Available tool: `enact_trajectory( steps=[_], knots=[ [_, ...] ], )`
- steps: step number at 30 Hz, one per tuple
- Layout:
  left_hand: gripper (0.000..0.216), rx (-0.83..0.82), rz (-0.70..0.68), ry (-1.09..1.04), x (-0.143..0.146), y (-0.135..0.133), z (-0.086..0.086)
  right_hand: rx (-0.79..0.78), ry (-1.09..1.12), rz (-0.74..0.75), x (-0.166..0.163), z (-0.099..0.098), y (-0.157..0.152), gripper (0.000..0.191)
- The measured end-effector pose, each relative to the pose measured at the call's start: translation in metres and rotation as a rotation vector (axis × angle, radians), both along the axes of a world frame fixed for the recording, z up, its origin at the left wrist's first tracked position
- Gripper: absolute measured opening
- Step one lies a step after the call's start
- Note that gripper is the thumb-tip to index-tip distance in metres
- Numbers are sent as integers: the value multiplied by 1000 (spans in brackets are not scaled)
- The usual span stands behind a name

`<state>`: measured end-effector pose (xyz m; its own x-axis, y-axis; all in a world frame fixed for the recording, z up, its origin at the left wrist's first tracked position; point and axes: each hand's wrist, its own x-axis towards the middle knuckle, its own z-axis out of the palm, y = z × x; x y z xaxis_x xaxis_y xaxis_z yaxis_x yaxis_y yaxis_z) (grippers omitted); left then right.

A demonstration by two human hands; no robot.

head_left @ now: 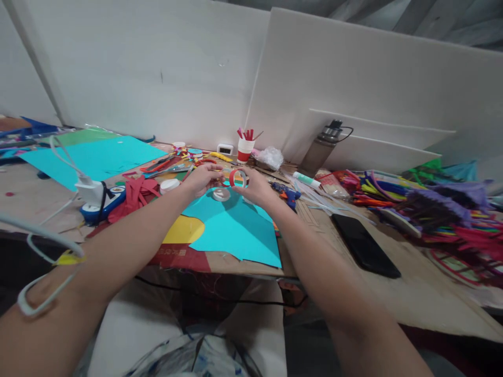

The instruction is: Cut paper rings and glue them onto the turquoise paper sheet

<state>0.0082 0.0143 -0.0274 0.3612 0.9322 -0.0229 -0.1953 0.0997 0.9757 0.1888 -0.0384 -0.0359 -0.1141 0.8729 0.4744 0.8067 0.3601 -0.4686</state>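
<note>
Both my arms reach forward over a cluttered craft table. My right hand grips a roll of tape with a red core, held upright above a cut sheet of turquoise paper. My left hand is closed with its fingertips pinched near the roll's left side, apparently on the tape's end, which is too small to see. A second, white roll of tape lies on the turquoise paper just below both hands. A yellow paper piece lies under the turquoise sheet's left edge.
A black phone lies right of the paper. Several coloured pipe cleaners pile at the far right. A blue glue gun, a metal bottle, a cup of red sticks, red paper strips and a white charger with cable surround the hands.
</note>
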Motion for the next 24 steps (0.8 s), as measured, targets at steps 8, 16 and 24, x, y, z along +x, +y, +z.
enact_trajectory(
  steps=[8,16,24],
  knots=[
    [9,2,76,37,-3,11,-8,-40,25,-44,-2,-1,2,53],
    [15,3,256,81,-4,16,-7,-110,-99,-62,-5,-5,4,57],
    [8,203,189,737,-20,18,0,-235,-285,-172,3,-1,5,72]
  ],
)
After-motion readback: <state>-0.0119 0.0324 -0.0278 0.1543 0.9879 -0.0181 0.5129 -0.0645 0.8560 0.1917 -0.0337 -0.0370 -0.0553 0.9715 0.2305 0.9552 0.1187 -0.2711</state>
